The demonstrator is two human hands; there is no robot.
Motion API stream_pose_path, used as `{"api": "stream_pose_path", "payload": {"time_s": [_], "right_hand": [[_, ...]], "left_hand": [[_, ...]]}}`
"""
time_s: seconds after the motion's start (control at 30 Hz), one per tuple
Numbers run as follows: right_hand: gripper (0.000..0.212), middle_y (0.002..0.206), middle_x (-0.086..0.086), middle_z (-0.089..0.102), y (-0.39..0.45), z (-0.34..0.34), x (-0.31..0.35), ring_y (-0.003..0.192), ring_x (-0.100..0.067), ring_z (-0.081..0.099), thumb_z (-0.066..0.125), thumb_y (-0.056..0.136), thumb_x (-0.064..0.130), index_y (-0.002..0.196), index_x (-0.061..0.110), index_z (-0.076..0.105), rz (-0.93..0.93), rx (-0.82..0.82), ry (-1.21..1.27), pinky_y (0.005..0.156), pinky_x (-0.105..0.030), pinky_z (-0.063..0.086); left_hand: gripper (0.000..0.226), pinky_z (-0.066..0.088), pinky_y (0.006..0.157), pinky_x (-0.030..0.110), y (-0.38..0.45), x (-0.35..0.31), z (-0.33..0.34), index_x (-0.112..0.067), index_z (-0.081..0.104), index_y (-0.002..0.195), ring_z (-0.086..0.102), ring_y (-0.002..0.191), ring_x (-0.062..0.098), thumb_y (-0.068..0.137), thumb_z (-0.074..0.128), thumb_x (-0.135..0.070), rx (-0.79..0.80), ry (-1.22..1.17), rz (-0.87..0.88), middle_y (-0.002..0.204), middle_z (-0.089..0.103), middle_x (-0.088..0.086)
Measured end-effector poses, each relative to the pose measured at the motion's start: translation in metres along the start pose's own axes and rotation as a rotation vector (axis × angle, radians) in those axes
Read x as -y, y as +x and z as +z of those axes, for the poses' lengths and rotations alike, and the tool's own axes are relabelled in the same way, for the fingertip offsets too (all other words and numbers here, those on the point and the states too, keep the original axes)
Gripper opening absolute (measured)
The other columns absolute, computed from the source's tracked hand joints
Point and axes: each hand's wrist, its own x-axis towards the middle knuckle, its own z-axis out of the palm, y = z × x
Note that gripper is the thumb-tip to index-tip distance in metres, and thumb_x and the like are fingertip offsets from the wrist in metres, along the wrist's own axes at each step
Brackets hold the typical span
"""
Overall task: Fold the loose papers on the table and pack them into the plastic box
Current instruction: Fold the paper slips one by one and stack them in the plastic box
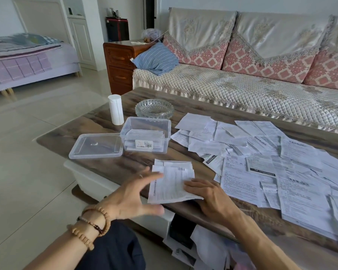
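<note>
Quilted sofa (242,90), wooden cabinet (121,63), bed (27,55), tiled floor (37,133).

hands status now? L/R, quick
Left hand: open, fingers spread, at the left edge of the folded paper, gripping nothing.
Right hand: open, fingers flat, pressing on the folded paper.

Clear plastic box (146,135) stood open on the wooden table, just in front of a glass dish. Several folded white papers (144,137) were stacked flat inside, one showing a small printed label. Its clear lid (96,146) lay flat, touching the box's left side. A creased printed sheet (171,182) lay at the near table edge (barcode near its top). Loose papers (271,160) sprawled overlapping across the table's right half.
</note>
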Motion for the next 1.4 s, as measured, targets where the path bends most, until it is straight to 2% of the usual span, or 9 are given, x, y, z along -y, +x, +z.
{"api": "stream_pose_path", "payload": {"time_s": [0.1, 0.2, 0.3, 0.33, 0.4, 0.53, 0.67, 0.97, 1.4], "right_hand": [[0.048, 0.129, 0.008, 0.064, 0.002, 0.001, -0.004, 0.126, -0.016, 0.056, 0.041, 0.082, 0.020, 0.121, 0.021, 0.069, 0.008, 0.027, 0.028, 0.099, -0.044, 0.050], [0.037, 0.133, 0.014, 0.056, 0.005, -0.011, -0.005, 0.131, 0.002, 0.040, 0.056, 0.090, 0.014, 0.124, 0.023, 0.067, 0.055, 0.125, 0.149, 0.110, -0.019, 0.034], [0.014, 0.086, 0.032, 0.064, 0.012, -0.030, 0.003, 0.083, 0.013, 0.058, 0.065, 0.089, 0.021, 0.097, 0.028, 0.075, 0.308, 0.175, 0.364, 0.074, -0.012, 0.045], [0.016, 0.061, 0.028, 0.057, 0.015, -0.032, 0.004, 0.058, 0.008, 0.052, 0.065, 0.090, 0.023, 0.075, 0.027, 0.069, 0.386, 0.130, 0.424, 0.058, -0.013, 0.039], [0.038, 0.048, 0.015, 0.043, 0.027, -0.029, 0.006, 0.048, -0.002, 0.037, 0.062, 0.093, 0.025, 0.058, 0.024, 0.049, 0.523, 0.014, 0.434, 0.050, -0.019, 0.029], [0.032, 0.064, 0.001, 0.055, 0.055, -0.013, 0.017, 0.072, -0.026, 0.054, 0.055, 0.094, 0.027, 0.064, 0.016, 0.049, 0.707, -0.103, 0.202, 0.062, -0.032, 0.035], [0.025, 0.105, -0.010, 0.069, 0.069, -0.002, 0.030, 0.102, -0.032, 0.061, 0.045, 0.099, 0.027, 0.100, 0.009, 0.063, 0.688, -0.084, -0.147, 0.082, -0.033, 0.041], [0.030, 0.112, -0.015, 0.064, 0.080, 0.002, 0.017, 0.108, -0.037, 0.059, 0.043, 0.098, 0.030, 0.107, 0.006, 0.060, 0.764, -0.037, -0.067, 0.083, -0.036, 0.046], [0.031, 0.114, -0.014, 0.063, 0.085, 0.004, 0.016, 0.109, -0.036, 0.058, 0.043, 0.099, 0.031, 0.112, 0.008, 0.059, 0.785, -0.054, -0.111, 0.084, -0.036, 0.046]], "left_hand": [[0.076, 0.006, 0.119, 0.024, 0.012, 0.001, 0.015, -0.042, 0.037, 0.145, 0.004, 0.142, -0.009, 0.077, 0.064, -0.063, 0.053, 0.288, 0.147, 0.148, 0.022, -0.033], [0.034, 0.040, 0.104, 0.026, 0.023, -0.001, 0.022, -0.031, 0.064, 0.125, 0.046, 0.119, -0.002, 0.097, 0.050, -0.044, -0.135, 0.241, 0.182, 0.124, 0.063, -0.019], [0.033, 0.042, 0.067, 0.025, 0.032, -0.012, 0.021, -0.020, 0.066, 0.086, 0.053, 0.076, 0.007, 0.100, 0.044, -0.039, -0.217, 0.131, 0.045, 0.074, 0.061, -0.009], [0.034, 0.039, 0.061, 0.026, 0.036, -0.016, 0.020, -0.018, 0.063, 0.081, 0.053, 0.069, 0.011, 0.100, 0.044, -0.038, -0.239, 0.094, -0.019, 0.069, 0.057, -0.007], [0.034, 0.040, 0.060, 0.028, 0.046, -0.020, 0.020, -0.015, 0.061, 0.080, 0.058, 0.068, 0.018, 0.100, 0.046, -0.039, -0.290, 0.044, -0.165, 0.070, 0.059, -0.002], [0.038, 0.046, 0.068, 0.032, 0.070, -0.019, 0.023, -0.014, 0.049, 0.072, 0.061, 0.081, 0.028, 0.094, 0.053, -0.045, -0.334, 0.136, -0.398, 0.080, 0.061, 0.005], [0.035, 0.045, 0.071, 0.030, 0.083, -0.011, 0.022, -0.013, 0.057, 0.087, 0.062, 0.091, 0.029, 0.086, 0.061, -0.048, -0.364, 0.090, -0.497, 0.092, 0.065, 0.006], [0.036, 0.055, 0.078, 0.035, 0.095, 0.001, 0.011, -0.017, 0.058, 0.084, 0.065, 0.087, 0.026, 0.085, 0.060, -0.054, -0.332, 0.206, -0.570, 0.091, 0.067, 0.004], [0.038, 0.039, 0.065, 0.030, 0.084, -0.003, 0.014, -0.023, 0.061, 0.098, 0.066, 0.093, 0.021, 0.093, 0.047, -0.058, -0.471, 0.549, -0.463, 0.099, 0.069, -0.001]]}}
